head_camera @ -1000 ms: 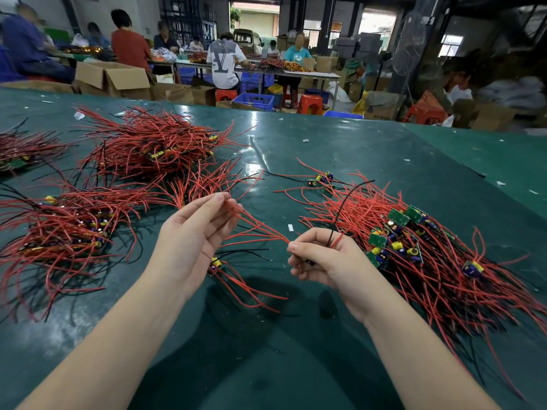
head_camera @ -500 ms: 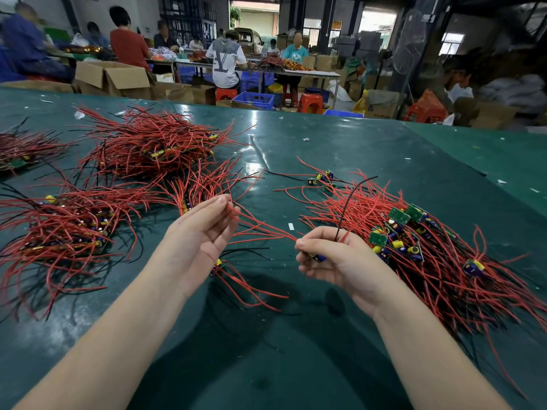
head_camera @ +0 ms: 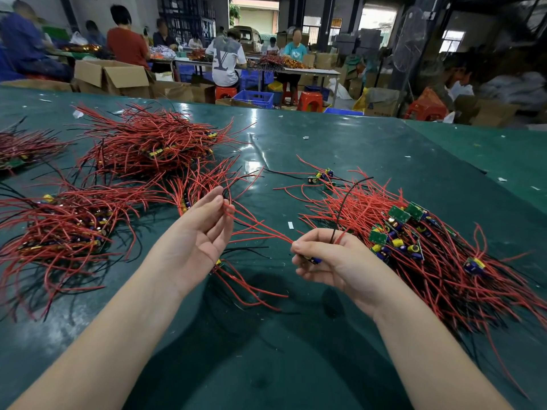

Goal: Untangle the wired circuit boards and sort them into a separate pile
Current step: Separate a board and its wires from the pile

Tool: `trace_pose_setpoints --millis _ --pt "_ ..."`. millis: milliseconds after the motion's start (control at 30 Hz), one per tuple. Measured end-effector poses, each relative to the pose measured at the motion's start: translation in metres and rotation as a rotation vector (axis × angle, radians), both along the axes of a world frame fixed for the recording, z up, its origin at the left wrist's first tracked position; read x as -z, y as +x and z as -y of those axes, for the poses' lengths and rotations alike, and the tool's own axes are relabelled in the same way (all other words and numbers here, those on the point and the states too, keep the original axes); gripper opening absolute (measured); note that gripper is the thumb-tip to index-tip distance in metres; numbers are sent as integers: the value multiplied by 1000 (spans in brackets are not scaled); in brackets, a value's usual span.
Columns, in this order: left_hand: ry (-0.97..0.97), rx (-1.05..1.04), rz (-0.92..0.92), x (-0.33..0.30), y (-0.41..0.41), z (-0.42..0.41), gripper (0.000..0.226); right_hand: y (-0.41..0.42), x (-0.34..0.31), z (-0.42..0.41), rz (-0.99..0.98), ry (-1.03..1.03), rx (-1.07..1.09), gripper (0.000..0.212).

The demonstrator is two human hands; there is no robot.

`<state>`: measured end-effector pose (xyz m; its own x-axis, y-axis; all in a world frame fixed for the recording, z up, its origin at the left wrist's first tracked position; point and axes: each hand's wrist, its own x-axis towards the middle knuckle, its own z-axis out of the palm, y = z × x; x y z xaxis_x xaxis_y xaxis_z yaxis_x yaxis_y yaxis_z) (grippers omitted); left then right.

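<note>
My right hand point(head_camera: 328, 255) grips a small wired circuit board point(head_camera: 314, 259); its blue capacitor peeks out under the fingers and a black wire point(head_camera: 343, 202) curves up from the fist. The board's red wires point(head_camera: 260, 229) stretch left to my left hand point(head_camera: 204, 232), which pinches their ends at the fingertips, fingers nearly straight. A tangled pile of green boards with red wires point(head_camera: 420, 241) lies just right of my right hand. Under my left hand another board point(head_camera: 219, 263) lies on the table with its wires spread.
The green table point(head_camera: 340, 143) carries more red-wire piles: at the left point(head_camera: 68, 229), at the back point(head_camera: 148, 143) and at the far left edge point(head_camera: 17, 149). A loose board point(head_camera: 321, 176) lies mid-table. People work at benches beyond, among cardboard boxes point(head_camera: 112, 76).
My left hand has turned its palm more into view and its fingers have spread a little. The right hand has barely shifted, still holding the board.
</note>
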<state>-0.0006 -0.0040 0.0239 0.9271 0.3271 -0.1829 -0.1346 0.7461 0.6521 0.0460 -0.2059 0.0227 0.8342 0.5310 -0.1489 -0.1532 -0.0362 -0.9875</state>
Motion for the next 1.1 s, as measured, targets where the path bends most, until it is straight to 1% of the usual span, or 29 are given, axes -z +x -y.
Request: trace_pose_setpoints --millis 100,167,233,267,300,400,567,700,767,867,1033,1100 --pt "-35 47 35 -2 -2 0 28 0 0 1 -13 5 4 12" --pt "-33 24 55 -3 -1 1 28 -1 0 0 -10 18 -7 13" --pt "-11 -17 62 -3 0 1 24 -2 0 -1 -18 49 -4 15" --pt "-6 -26 63 -3 1 2 24 -3 1 -3 -29 69 8 16" --pt "-13 -20 67 -3 0 2 29 -3 1 -4 -46 90 22 18" --pt "-56 80 78 -4 -2 4 47 -3 0 -4 -98 148 58 24" --pt "-18 231 50 -2 -3 12 54 -3 1 -5 -129 199 63 25" --pt "110 308 21 1 -2 16 47 -5 3 -7 -111 174 64 23" --pt "196 299 31 4 -1 19 40 -7 4 -9 -85 149 60 23" --pt "306 267 51 6 0 22 30 -9 5 -10 -52 113 38 17" --pt "435 310 128 11 -5 26 30 -10 4 -11 -27 92 18 14" --pt "506 277 117 12 -6 27 28 -11 5 -12 -42 98 18 10"
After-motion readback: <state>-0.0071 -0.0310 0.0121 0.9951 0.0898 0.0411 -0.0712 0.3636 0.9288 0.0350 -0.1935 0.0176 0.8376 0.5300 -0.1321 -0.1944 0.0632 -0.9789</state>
